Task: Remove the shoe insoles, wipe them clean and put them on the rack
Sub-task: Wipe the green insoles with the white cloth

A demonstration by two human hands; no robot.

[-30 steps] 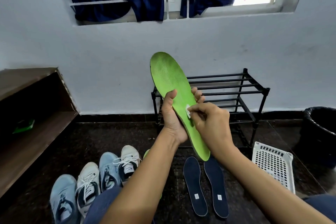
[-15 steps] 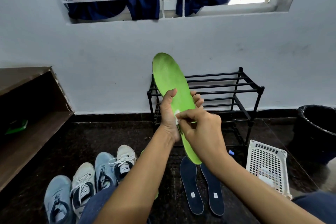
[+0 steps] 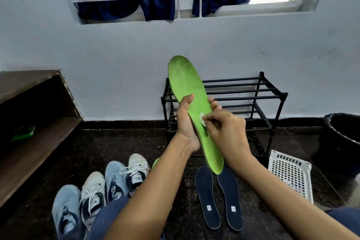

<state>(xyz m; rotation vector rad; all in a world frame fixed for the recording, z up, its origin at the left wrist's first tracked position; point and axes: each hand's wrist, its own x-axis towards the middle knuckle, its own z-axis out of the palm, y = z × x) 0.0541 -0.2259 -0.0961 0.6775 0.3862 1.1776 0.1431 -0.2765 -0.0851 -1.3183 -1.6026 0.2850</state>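
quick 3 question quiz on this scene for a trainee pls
1. True or false: the left hand grips the green insole while the right hand pinches a small white wipe against it.
2. Where do the two dark blue insoles lie? A on the black rack; B on the floor; C in the white basket.
3. How many shoes stand in the row on the floor?
Key: 1 true; 2 B; 3 four.
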